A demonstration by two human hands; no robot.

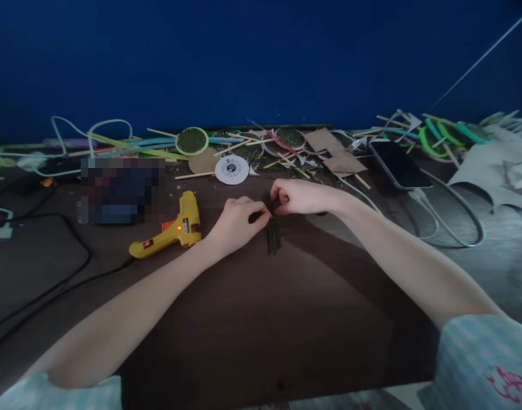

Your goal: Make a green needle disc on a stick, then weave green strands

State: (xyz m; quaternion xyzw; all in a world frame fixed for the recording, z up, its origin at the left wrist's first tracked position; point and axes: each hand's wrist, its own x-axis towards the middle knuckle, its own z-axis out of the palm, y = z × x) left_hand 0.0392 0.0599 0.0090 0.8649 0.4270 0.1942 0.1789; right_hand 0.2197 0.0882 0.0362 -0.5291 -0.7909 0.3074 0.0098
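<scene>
At the middle of the dark brown table (pixel 286 319), we note both hands meeting over a small dark green fringed bundle (pixel 273 238), its loose strips pointing toward the wearer. Left hand (pixel 242 223): thumb and forefinger narrowed to a pinch on the bundle's near side. Right hand (pixel 301 196): fingers curled, thumb and forefinger close about its upper end; we cannot tell exactly how the fingertips meet there.

Left of the hands, we find a yellow hot glue gun (pixel 186 223) lying on its side, a small orange light lit, a black cord running off to the left. Beyond the hands, against the blue wall (pixel 261 57), we log a white printed disc (pixel 232 169) beside a brown cardboard disc (pixel 202 162), with a yellow-green-rimmed disc (pixel 192 140) behind. To the right, we record folded brown cardboard (pixel 335 154) and a smartphone (pixel 398 164), dark-screened, with a white cable (pixel 427 205) at its near end
</scene>
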